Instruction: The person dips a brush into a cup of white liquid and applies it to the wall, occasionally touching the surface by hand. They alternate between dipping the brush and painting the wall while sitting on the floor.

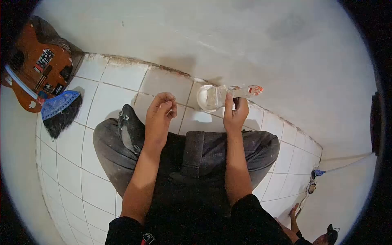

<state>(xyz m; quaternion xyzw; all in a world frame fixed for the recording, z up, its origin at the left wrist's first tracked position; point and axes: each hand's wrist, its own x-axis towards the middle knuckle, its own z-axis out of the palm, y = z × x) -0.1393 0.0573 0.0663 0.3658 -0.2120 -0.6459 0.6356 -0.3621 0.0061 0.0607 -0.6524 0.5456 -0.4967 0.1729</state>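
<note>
My right hand [235, 114] is closed around a wide paintbrush [239, 93] whose handle is smeared white with orange-red at its end. The bristles, coated in white, lie over the right side of a small round tub [200, 98] of white paint on the floor by the wall. Left of the tub, my left hand [160, 116] hangs above the tiles with its fingers curled in towards the thumb. Nothing shows in it.
A wall [253, 45] rises ahead of my crossed legs, above white floor tiles [116, 77]. At left, a brown guitar [49, 61] leans in the corner beside a blue broom [61, 104]. Another person's hand [294, 210] is low at right, near a second long-handled tool [318, 173].
</note>
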